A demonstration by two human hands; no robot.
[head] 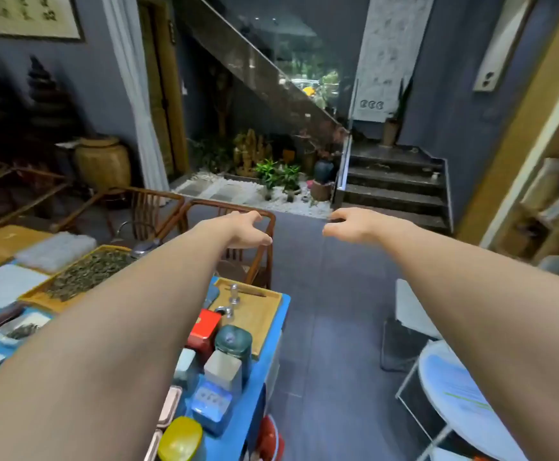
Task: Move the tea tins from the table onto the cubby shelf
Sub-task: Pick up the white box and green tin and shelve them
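Observation:
Several tea tins stand on the blue table [268, 331] at lower centre: a red tin [205, 331], a dark green round tin [233, 342], a grey square tin [222, 369], a blue tin [211, 405] and a yellow round tin [181, 439]. Both my arms stretch forward above them. My left hand [246, 227] and my right hand [349, 224] hang in the air with loosely curled fingers, holding nothing. The wooden cubby shelf [551, 207] is at the right edge, blurred.
A wooden tray [261, 314] with small metal pieces lies at the table's far end. A tray of loose tea leaves [85, 274] sits to the left. Wooden chairs [205, 214] stand beyond the table. A white chair [451, 387] is at lower right. Grey floor runs between table and shelf.

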